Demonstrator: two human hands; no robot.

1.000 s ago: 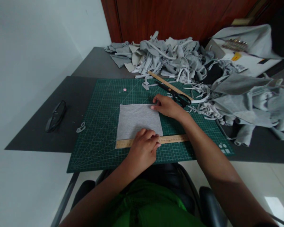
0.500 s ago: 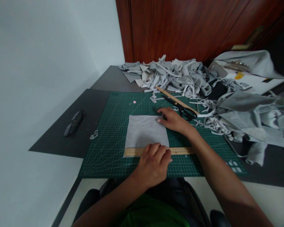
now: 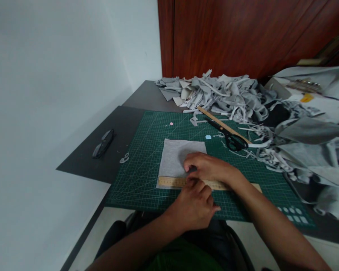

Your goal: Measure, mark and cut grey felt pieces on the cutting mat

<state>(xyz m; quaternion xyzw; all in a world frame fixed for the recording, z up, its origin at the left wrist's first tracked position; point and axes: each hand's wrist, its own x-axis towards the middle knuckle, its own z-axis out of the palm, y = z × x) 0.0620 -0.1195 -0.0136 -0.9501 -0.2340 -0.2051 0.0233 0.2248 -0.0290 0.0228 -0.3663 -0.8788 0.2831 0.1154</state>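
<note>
Pressing down on the wooden ruler point(image 3: 175, 182), the left hand point(image 3: 196, 207) has its fingers curled and set on the ruler's middle, which lies along the near edge of the grey fabric square point(image 3: 177, 156). The right hand point(image 3: 209, 168) rests just beyond it on the fabric's right part, fingers bent and drawn close together — whether they pinch anything I cannot tell. Both hands nearly touch across the ruler. The fabric lies flat on the green cutting mat point(image 3: 146, 150), which covers the dark surface point(image 3: 124, 124).

Farther back on the mat lie black scissors point(image 3: 230, 139) beside a second wooden ruler point(image 3: 214, 119), both angled, with a small pale blue disc point(image 3: 208, 137) and a pink one point(image 3: 171, 123) nearby. Behind them sits a heap of grey fabric scraps point(image 3: 217, 94), and more grey cloth point(image 3: 313, 150) spreads to the right. Off the mat's left edge — on the bare surface — lie dark glasses point(image 3: 103, 143).
</note>
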